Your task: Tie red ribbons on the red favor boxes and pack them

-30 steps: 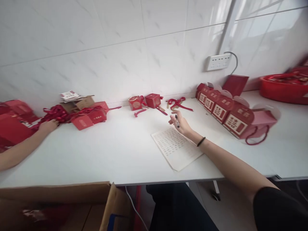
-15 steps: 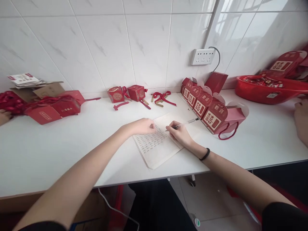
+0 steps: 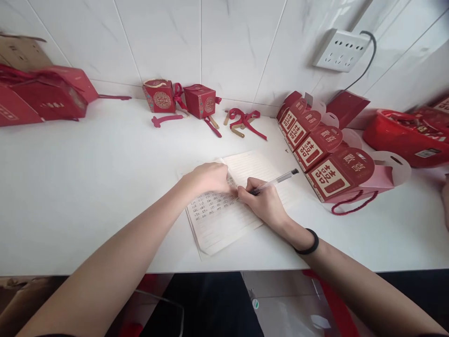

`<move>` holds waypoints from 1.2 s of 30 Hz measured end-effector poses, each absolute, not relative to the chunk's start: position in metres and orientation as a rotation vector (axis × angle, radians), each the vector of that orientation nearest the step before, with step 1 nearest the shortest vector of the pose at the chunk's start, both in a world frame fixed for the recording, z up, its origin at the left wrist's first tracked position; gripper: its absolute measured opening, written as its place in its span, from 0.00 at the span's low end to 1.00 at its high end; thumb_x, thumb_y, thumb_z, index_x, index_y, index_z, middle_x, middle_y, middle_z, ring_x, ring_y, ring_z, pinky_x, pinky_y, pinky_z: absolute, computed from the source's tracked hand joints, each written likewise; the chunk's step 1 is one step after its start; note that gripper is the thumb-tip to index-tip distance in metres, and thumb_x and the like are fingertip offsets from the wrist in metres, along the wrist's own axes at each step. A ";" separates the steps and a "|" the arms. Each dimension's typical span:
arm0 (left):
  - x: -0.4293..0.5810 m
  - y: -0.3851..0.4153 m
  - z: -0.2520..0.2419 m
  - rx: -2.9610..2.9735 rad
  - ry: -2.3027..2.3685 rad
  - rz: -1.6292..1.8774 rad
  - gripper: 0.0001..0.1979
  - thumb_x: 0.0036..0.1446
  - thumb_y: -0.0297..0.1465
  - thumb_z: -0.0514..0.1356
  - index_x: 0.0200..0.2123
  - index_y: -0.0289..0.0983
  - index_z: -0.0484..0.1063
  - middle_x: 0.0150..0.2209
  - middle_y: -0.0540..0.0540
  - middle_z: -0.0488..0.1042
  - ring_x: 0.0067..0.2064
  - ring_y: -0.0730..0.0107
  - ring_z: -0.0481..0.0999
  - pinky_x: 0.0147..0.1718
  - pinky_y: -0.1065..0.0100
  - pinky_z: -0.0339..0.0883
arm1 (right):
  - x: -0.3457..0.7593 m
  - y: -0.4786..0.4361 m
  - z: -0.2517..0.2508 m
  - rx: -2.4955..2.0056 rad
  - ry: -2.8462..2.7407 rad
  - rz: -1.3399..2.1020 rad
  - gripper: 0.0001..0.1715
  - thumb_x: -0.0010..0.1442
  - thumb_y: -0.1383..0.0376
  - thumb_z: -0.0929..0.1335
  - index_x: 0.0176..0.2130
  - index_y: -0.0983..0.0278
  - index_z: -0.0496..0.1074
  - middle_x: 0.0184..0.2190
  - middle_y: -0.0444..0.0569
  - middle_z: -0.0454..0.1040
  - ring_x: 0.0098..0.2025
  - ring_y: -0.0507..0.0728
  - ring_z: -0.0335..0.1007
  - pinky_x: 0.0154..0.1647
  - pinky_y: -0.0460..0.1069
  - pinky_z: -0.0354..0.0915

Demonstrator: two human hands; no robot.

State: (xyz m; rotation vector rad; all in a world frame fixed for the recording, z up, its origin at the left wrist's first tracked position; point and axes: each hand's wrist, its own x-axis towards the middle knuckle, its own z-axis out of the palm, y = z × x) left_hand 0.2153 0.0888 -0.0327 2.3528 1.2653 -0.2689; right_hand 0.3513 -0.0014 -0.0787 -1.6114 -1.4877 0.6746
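My right hand (image 3: 264, 202) grips a clear pen with a black cap end (image 3: 282, 178), its tip down at the paper. Beneath both hands lies an open notebook (image 3: 219, 238) with lined pages; rows of handwritten numbers fill the upper part of its left page. My left hand (image 3: 211, 178) rests on that page, fingers curled in and mostly hidden from me, close beside the right hand's fingertips. A black band circles my right wrist.
Red gift boxes (image 3: 328, 175) stand in a row to the right, before a red basin (image 3: 393, 140). Two small red boxes (image 3: 199, 100) and ribbon pieces (image 3: 243, 119) lie near the wall. More red boxes (image 3: 52, 98) sit left. A socket strip (image 3: 342, 50) is wall-mounted.
The view has shifted closer and tilted. My left hand now sits nearer the right fingertips. The pen remains in my right hand, over the notebook.
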 end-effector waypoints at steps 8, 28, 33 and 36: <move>0.215 0.085 -0.033 2.336 1.282 -0.241 0.25 0.39 0.50 0.59 0.34 0.36 0.71 0.35 0.43 0.72 0.32 0.61 0.72 0.27 0.66 0.60 | 0.351 -0.002 -0.076 -1.636 -1.540 0.659 0.18 0.49 0.64 0.64 0.17 0.62 0.49 0.14 0.37 0.47 0.19 0.47 0.42 0.18 0.44 0.41; 0.213 0.083 -0.030 2.369 1.213 -0.212 0.24 0.39 0.50 0.60 0.32 0.37 0.71 0.32 0.44 0.74 0.31 0.63 0.72 0.25 0.67 0.60 | 0.353 0.000 -0.072 -1.582 -1.305 0.803 0.18 0.48 0.65 0.64 0.17 0.62 0.49 0.13 0.37 0.50 0.17 0.46 0.43 0.17 0.44 0.42; 0.211 0.085 -0.031 2.408 1.164 -0.162 0.27 0.38 0.52 0.60 0.35 0.37 0.73 0.37 0.43 0.76 0.35 0.59 0.74 0.28 0.66 0.63 | 0.364 0.010 -0.073 -1.461 -1.032 0.850 0.22 0.53 0.53 0.66 0.20 0.62 0.54 0.13 0.38 0.56 0.15 0.46 0.47 0.14 0.43 0.44; 0.212 0.084 -0.030 2.403 1.082 -0.124 0.27 0.39 0.51 0.62 0.38 0.38 0.75 0.37 0.42 0.77 0.37 0.55 0.75 0.31 0.64 0.65 | 0.374 0.018 -0.074 -1.507 -1.131 0.558 0.21 0.53 0.48 0.66 0.25 0.62 0.62 0.16 0.40 0.61 0.17 0.49 0.56 0.16 0.44 0.51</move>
